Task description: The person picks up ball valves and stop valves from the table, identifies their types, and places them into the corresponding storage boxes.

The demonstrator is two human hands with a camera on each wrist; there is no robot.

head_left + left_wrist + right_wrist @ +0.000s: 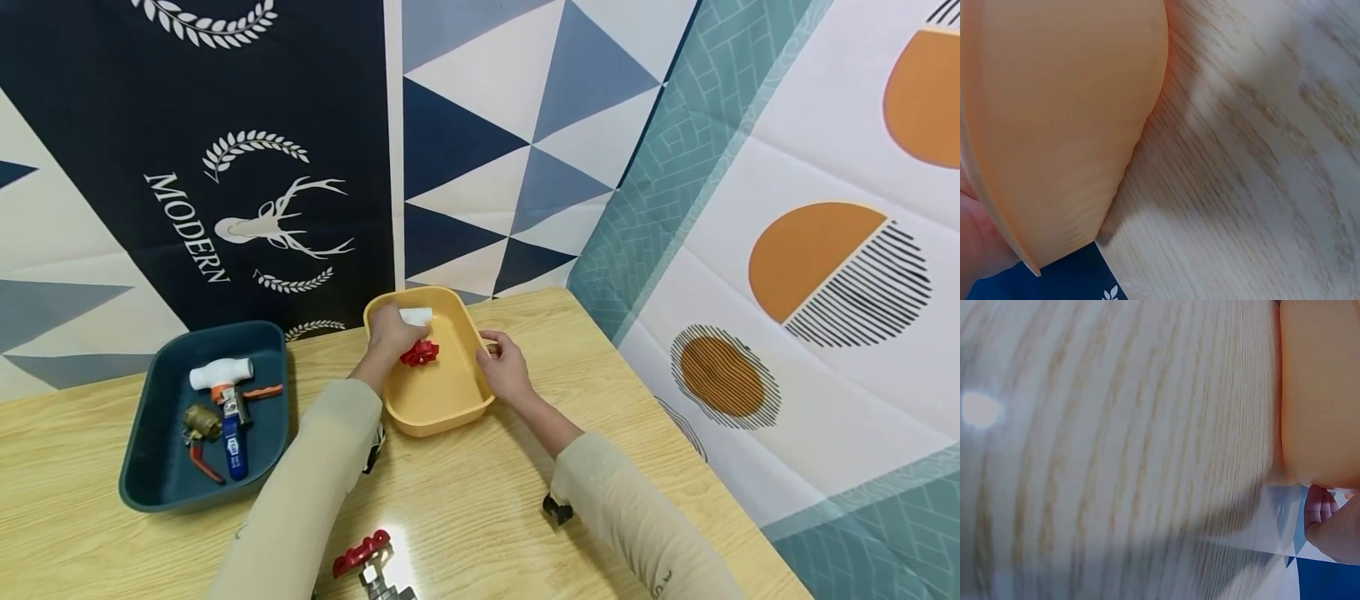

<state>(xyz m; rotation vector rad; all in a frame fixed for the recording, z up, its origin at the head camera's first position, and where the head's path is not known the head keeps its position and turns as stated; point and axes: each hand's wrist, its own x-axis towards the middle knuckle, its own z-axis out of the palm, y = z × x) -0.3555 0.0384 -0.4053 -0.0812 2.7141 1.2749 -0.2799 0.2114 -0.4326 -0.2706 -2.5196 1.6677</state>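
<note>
A yellow tray (438,425) sits near the wall. Inside it lie a white cylindrical piece (417,317) and a red valve handwheel (420,353). My left hand (393,332) reaches over the tray's left rim, its thumb beside the white piece and just above the handwheel. Its fingertips are hidden, so I cannot tell whether it grips anything. My right hand (504,367) pinches the right rim, thumb inside and fingers curled outside. The right wrist view has those fingers (1317,506) at the tray's far end (1322,394). Most of the left wrist view is the tray's outer wall (1066,112).
To the left stands a dark blue tray (135,467) holding a white-headed piece (221,372), a brass valve (202,421) with a red lever and a blue handle (234,450). At the front lies a metal valve with a red handwheel (362,553). Patterned cloth covers the walls behind and right.
</note>
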